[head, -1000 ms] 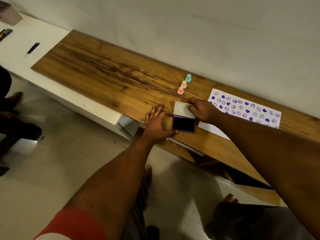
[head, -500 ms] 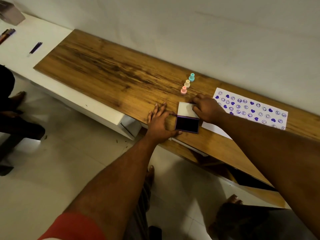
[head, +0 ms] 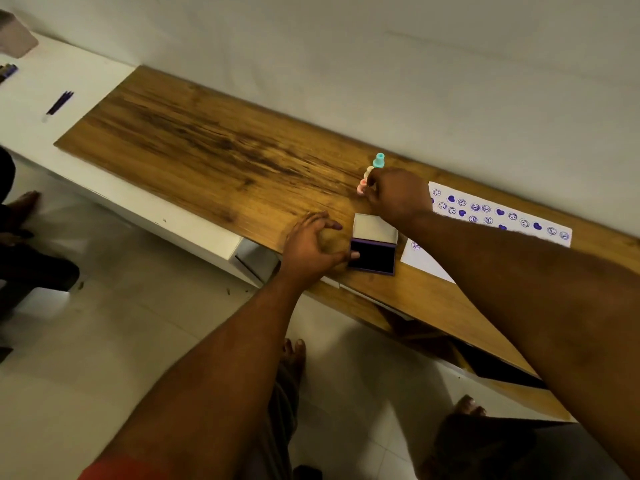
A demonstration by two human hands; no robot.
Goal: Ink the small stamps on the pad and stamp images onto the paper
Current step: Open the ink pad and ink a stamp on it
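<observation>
The open ink pad (head: 373, 257) lies near the wooden board's front edge, its dark pad facing up and its pale lid (head: 375, 228) folded back. My left hand (head: 311, 244) rests on the wood beside it with fingers spread and the thumb against the pad's left edge. Three small stamps stand in a row behind: teal (head: 379, 160), cream (head: 367, 173), pink (head: 360, 187). My right hand (head: 398, 194) is at the cream and pink stamps with its fingertips touching them; the grip is hidden. The white paper (head: 426, 263), with several purple faces and hearts (head: 498, 212), lies to the right, partly under my right arm.
The wooden board (head: 207, 147) runs along a pale wall. A white shelf (head: 45, 81) with pens (head: 59, 102) lies to the left. Below are the tiled floor, my bare feet (head: 294, 351), and another person's foot (head: 20, 206) at the left edge.
My right hand left the ink pad's lid and moved back to the pink and cream stamps. The left hand stayed beside the pad, its fingers now more curled.
</observation>
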